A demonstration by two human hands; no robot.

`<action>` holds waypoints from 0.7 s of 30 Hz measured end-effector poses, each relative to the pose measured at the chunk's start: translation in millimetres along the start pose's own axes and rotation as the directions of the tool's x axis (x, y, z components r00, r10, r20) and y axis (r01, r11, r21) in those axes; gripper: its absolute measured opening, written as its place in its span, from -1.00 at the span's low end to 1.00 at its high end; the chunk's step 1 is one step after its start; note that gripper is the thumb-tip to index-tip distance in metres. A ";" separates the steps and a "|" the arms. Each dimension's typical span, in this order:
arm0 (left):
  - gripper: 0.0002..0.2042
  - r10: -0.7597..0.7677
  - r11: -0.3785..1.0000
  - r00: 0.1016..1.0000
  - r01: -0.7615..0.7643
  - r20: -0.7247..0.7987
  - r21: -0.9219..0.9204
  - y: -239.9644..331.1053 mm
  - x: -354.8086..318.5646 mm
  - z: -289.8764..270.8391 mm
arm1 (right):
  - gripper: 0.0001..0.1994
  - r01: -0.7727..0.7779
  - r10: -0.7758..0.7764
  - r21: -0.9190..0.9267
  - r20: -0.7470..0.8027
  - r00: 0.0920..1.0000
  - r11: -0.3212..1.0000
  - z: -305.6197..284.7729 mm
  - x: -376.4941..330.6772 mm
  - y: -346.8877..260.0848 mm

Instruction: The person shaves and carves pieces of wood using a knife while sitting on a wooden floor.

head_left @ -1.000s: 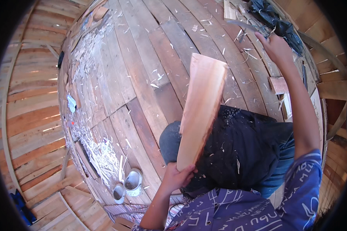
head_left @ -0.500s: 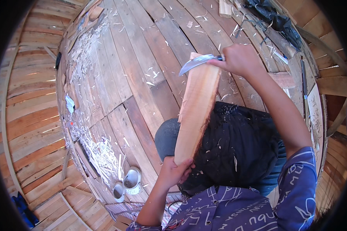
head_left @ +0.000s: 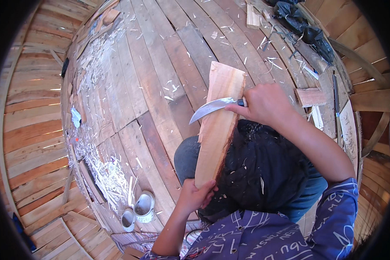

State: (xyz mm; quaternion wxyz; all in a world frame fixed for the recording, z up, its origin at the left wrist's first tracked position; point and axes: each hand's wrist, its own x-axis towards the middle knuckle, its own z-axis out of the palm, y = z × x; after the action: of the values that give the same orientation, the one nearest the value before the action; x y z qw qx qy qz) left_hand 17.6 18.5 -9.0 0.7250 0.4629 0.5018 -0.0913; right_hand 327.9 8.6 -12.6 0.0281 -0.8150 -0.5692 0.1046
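A long wedge-shaped piece of wood (head_left: 223,123), with rough bark along its right edge, slants up and away from my lap. Its narrow near end is gripped by my left hand (head_left: 196,195), thumb on top and fingers round the edge. My right hand (head_left: 268,104) is closed round the dark handle of a curved knife (head_left: 212,107). The blade lies across the middle of the wood's upper face, its tip sticking out past the left edge. Beneath the wood, a dark cloth (head_left: 264,169) covers my legs.
Wood shavings (head_left: 110,177) are heaped on the plank floor (head_left: 160,82) at the left. Beside them stands a pair of light clogs (head_left: 144,207). Black plastic (head_left: 314,41) and an offcut (head_left: 312,97) lie at the right. A plank wall (head_left: 34,147) rises at the left.
My right hand has drawn the knife from near the wood's far end down toward me, to about its middle. My left hand still holds the near end.
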 end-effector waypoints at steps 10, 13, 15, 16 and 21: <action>-0.71 0.049 0.999 0.998 -0.049 -0.033 0.008 -7.7 0.5 3.6 | -0.22 -0.023 0.025 0.025 -0.076 0.997 0.999 8.6 26.7 14.2; -0.71 -0.010 1.000 1.000 0.010 -0.001 0.023 1.3 0.5 1.6 | -0.19 0.012 -0.014 -0.049 -0.056 0.998 0.999 4.0 20.1 24.0; -0.70 0.053 0.997 0.998 -0.052 -0.019 0.049 5.9 7.3 1.8 | -0.19 -0.094 0.088 -0.041 -0.121 0.989 0.995 -12.7 42.8 46.8; -0.70 0.063 0.995 0.998 -0.064 0.013 0.071 3.9 9.0 8.2 | -0.15 -0.059 0.045 -0.206 -0.071 0.996 0.977 -13.1 51.9 89.4; -0.70 0.047 0.999 0.998 -0.046 -0.038 0.009 -0.3 0.6 7.7 | -0.16 -0.039 0.045 0.033 -0.216 0.975 0.999 21.1 43.7 22.7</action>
State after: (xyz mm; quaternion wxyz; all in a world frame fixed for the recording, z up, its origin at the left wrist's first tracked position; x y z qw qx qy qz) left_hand 22.6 12.7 -9.2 0.7154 0.4790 0.5042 -0.0675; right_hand 359.0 39.8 -43.0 0.0994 -0.8328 -0.5440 0.0240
